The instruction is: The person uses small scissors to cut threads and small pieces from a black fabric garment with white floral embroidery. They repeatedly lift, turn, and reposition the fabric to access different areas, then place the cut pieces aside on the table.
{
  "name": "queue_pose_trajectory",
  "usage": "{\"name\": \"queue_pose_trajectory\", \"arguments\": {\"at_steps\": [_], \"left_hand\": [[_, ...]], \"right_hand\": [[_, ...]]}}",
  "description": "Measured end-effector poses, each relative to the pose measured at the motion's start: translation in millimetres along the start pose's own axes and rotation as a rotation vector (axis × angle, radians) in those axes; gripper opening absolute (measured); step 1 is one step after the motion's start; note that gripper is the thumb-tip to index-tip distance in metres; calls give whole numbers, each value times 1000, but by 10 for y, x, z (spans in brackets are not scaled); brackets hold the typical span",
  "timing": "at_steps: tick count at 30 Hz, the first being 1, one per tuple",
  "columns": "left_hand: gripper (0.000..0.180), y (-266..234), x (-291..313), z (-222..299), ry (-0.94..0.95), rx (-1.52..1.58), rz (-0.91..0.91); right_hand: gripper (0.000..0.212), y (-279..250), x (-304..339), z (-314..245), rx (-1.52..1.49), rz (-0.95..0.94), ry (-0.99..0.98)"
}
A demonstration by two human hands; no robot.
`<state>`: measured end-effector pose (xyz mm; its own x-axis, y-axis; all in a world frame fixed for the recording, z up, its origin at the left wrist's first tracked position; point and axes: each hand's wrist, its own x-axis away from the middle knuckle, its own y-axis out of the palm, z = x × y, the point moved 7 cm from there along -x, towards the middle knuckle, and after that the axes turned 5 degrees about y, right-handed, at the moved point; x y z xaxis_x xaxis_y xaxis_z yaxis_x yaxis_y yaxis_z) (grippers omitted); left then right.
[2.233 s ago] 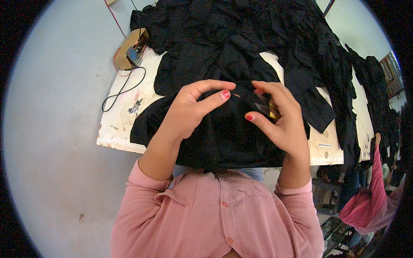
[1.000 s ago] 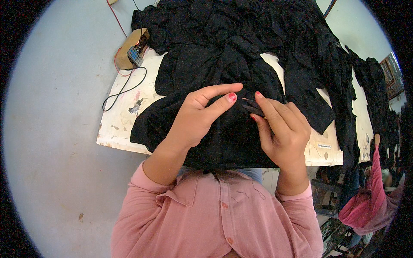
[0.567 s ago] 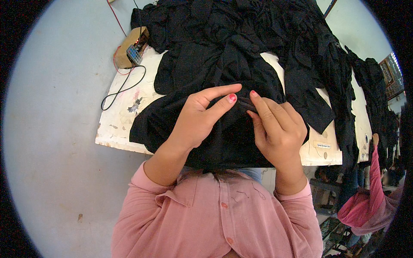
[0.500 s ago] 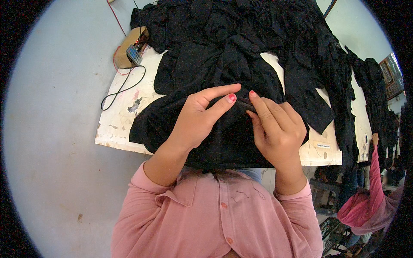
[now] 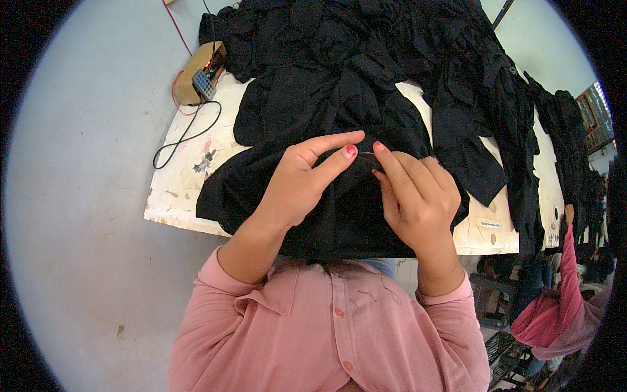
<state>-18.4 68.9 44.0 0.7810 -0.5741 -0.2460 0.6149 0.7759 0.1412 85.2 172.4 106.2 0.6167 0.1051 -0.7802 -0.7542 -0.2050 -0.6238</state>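
Note:
A black garment (image 5: 326, 215) is spread over the near edge of the table in front of me. My left hand (image 5: 302, 173) is at its raised part, thumb pressed on the cloth and index finger stretched out above. The other left fingers are hidden. Just to the right, my right hand (image 5: 421, 196) pinches a thin, dark, narrow thing (image 5: 367, 155) between thumb and fingers. It reaches toward my left thumb tip and is too small to name. The two hands are close together but apart.
More black garments (image 5: 366, 39) are heaped across the white, stained table (image 5: 189, 176). At the far left, a brown box (image 5: 192, 72) carries a small keypad and loose cables. A person in a pink sleeve (image 5: 568, 268) reaches to a table at the right. A small label lies near the front edge.
My right hand has shifted slightly left and its fingertips are a little nearer my left thumb. Less of the dark thing shows between the fingers. My left hand stays almost in place.

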Motion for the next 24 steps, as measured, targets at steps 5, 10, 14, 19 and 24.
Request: {"name": "queue_pose_trajectory", "arguments": {"at_steps": [5,10,14,19,24], "left_hand": [[29,-37,3,-30,-42,28,7],[27,-159,-26,83,19,-76,-33],[25,-349,-6,223,48,-189,31],[23,-763,69,258,24,-57,183],[23,-983,145,268,63,-73,183]], "right_hand": [[29,182,96,341,-471,-41,283],[23,481,414,661,-908,-464,803],[17,392,483,877,-758,-463,789],[16,169,573,1211,-736,-265,862],[16,102,545,1227,-1001,-312,858]]}}
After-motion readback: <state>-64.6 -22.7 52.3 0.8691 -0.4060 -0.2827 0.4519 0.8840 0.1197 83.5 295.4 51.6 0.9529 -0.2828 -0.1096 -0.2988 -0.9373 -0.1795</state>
